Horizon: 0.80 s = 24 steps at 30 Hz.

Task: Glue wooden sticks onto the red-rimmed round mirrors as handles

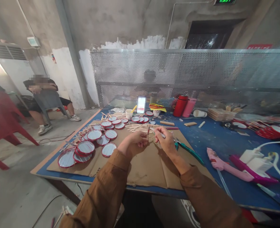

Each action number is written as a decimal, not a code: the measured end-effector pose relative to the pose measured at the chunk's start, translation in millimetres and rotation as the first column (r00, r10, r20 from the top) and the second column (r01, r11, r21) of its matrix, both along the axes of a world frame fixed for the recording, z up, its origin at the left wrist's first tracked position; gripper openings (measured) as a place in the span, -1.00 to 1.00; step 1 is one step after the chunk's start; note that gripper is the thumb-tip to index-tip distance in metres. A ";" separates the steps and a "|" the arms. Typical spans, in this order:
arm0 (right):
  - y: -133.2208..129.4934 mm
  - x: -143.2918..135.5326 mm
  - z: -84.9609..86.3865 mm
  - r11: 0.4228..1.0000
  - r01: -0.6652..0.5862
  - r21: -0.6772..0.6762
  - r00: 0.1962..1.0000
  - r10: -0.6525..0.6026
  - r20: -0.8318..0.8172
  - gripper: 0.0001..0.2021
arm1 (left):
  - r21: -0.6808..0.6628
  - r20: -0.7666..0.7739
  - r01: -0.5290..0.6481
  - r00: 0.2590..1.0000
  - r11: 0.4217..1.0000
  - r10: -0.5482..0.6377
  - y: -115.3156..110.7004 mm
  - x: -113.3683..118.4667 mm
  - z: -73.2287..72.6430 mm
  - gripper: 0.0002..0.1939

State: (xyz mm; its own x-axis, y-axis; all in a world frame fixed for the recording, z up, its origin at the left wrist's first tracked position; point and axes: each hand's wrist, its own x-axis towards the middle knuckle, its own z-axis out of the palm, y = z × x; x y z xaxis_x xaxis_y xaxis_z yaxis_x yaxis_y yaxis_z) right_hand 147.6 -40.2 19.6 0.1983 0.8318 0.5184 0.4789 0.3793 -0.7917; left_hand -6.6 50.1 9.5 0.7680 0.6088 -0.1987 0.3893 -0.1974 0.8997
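My left hand (138, 139) is closed around a thin wooden stick (148, 129) that points up from its fingertips. Close beside it, my right hand (164, 137) grips a slim white pen-like tool (163, 135), mostly hidden by the fingers. Both hands are over a sheet of brown cardboard (144, 174). Green-handled pliers (191, 152) lie just right of my right hand. Behind the hands is a pile of wooden sticks (137, 128). Left of my left hand, several round pale discs with red rims (86, 147) lie in overlapping groups.
A pink glue gun (222, 164) and a magenta power strip with white plugs (256, 169) lie at right on the blue table (199, 136). Red and pink bottles (180, 106) stand before a perforated metal screen (130, 68). A lit phone (141, 105) stands at the back. A person sits at far left.
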 end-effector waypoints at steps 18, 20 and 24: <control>2.0 1.7 -2.6 1.000 0.004 0.004 1.000 -0.004 0.001 -0.70 | 0.026 -0.001 0.013 1.000 1.000 -0.013 -0.7 0.6 0.4 -0.88; 2.2 2.1 -3.1 1.000 0.013 0.008 1.000 -0.013 -0.005 -0.69 | 0.027 -0.001 0.013 1.000 1.000 -0.013 -0.4 1.0 0.2 -0.89; 2.0 2.0 -3.6 1.000 0.020 0.017 1.000 -0.020 -0.006 -0.70 | 0.035 0.003 0.019 1.000 0.999 -0.019 -0.3 0.9 -0.3 -0.92</control>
